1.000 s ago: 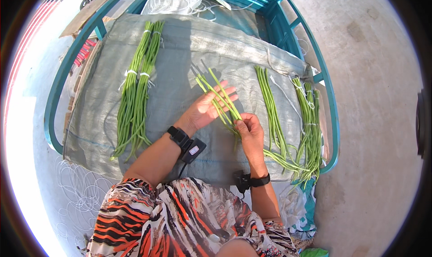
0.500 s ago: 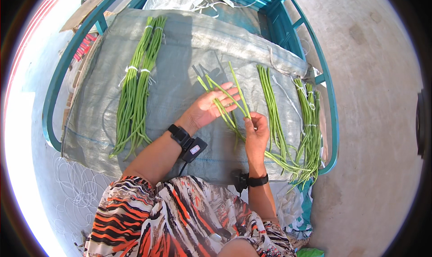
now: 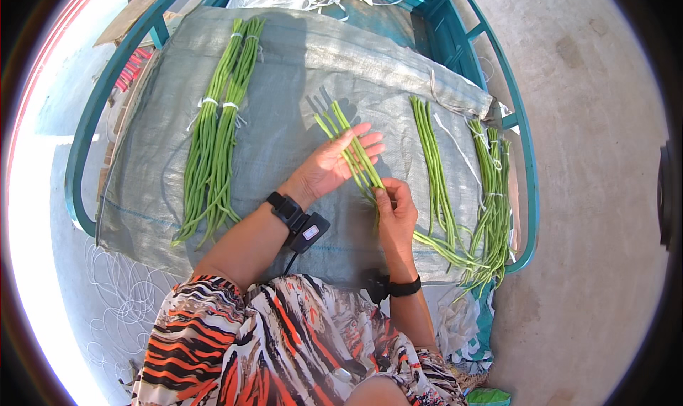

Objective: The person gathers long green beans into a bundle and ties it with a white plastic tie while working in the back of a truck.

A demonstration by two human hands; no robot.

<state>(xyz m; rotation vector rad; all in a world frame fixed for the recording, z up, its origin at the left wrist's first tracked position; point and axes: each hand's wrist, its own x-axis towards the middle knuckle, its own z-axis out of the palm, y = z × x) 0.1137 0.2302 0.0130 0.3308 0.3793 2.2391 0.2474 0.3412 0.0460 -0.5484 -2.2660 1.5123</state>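
Note:
Several green yardlong beans [image 3: 361, 158] lie across the palm of my left hand [image 3: 338, 163]. Its fingers are stretched out to the right, and the thumb lies along the beans, keeping them in the hand. Lower down, my right hand [image 3: 397, 210] pinches the same beans between thumb and fingers. Their lower ends hang blurred and partly hidden behind the right hand. To the right of it rests a loose row of untied beans [image 3: 432, 168]. Farther right is a bunch of beans tied with white string [image 3: 491, 185].
Two long tied bean bunches [image 3: 220, 121] lie at the left on a grey woven sheet [image 3: 284, 72]. Teal metal rails [image 3: 525, 185] border the sheet on both sides. A white string [image 3: 459, 150] lies between the beans at right. Tangled white cord [image 3: 121, 299] covers ground at lower left.
The bean in my right hand, which slanted apart before, now lies alongside the others in my left palm. My right hand has shifted slightly left.

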